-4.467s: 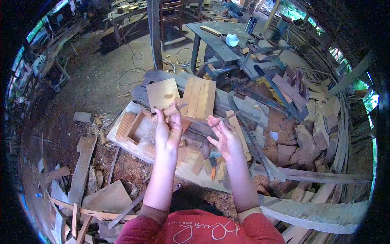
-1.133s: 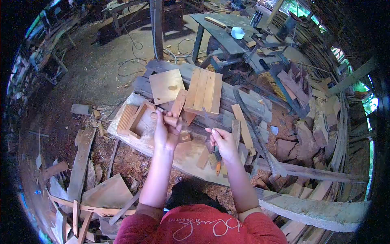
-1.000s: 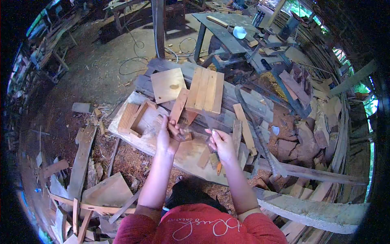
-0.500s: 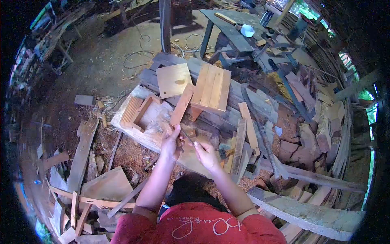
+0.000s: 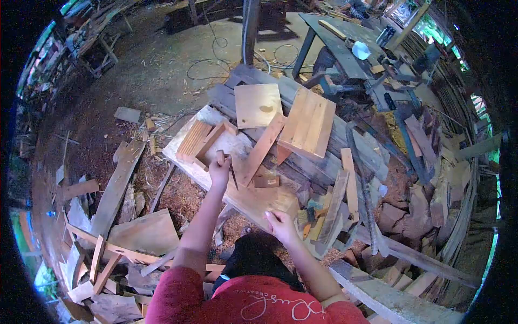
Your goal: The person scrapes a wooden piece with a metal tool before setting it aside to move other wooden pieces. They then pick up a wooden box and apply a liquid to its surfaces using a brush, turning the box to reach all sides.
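My left hand (image 5: 219,171) is closed over the left part of the bench. A thin, dark, pointed tool (image 5: 234,177) slants down from its fingers, and a small wooden end (image 5: 220,155) shows above them. My right hand (image 5: 281,227) hovers at the bench's front edge, fingers curled in and thumb on top; what it holds, if anything, is hidden. Behind the left hand lies an open wooden frame (image 5: 208,144) beside a ridged wood piece (image 5: 193,141). A reddish board (image 5: 263,150) rests to the right, with a small wood block (image 5: 266,182) below it.
A slatted wooden box (image 5: 307,121) and a square plywood panel (image 5: 258,105) sit farther back on the plank bench (image 5: 237,80). A brush (image 5: 303,217) lies near wood strips on the right. Offcuts (image 5: 145,232) litter the ground. A post (image 5: 249,32) stands behind the bench.
My hands have moved apart: the left is now over the bench with the thin tool, the right has drawn back toward the front edge. The whole view has shifted to the right.
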The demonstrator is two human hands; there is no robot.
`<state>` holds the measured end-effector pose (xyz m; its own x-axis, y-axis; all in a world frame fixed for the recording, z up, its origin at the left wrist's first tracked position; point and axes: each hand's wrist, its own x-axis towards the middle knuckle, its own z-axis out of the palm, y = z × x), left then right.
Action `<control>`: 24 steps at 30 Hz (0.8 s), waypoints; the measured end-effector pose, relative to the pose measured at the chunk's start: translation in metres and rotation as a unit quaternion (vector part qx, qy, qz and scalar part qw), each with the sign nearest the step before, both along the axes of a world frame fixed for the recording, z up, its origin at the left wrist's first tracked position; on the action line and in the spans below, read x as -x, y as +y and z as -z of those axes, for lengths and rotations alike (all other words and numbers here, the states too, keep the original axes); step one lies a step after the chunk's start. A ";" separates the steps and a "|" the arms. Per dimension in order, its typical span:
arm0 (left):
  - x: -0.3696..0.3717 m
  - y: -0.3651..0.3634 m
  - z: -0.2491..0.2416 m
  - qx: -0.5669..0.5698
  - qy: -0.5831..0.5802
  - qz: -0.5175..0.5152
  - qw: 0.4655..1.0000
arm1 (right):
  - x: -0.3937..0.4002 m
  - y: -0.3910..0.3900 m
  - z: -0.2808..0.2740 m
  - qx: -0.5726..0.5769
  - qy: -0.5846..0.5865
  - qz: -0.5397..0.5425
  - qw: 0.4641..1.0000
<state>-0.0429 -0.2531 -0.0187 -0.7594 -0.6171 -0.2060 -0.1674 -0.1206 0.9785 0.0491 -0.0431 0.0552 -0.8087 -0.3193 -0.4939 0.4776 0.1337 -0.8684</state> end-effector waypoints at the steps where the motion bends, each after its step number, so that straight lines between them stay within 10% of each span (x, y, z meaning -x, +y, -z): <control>1: 0.009 -0.011 0.015 0.081 -0.028 0.025 0.996 | -0.002 0.003 0.008 -0.003 -0.007 0.019 1.000; 24: 0.068 -0.050 0.077 0.528 -0.239 0.303 0.756 | -0.020 0.019 0.051 -0.059 -0.085 0.086 0.991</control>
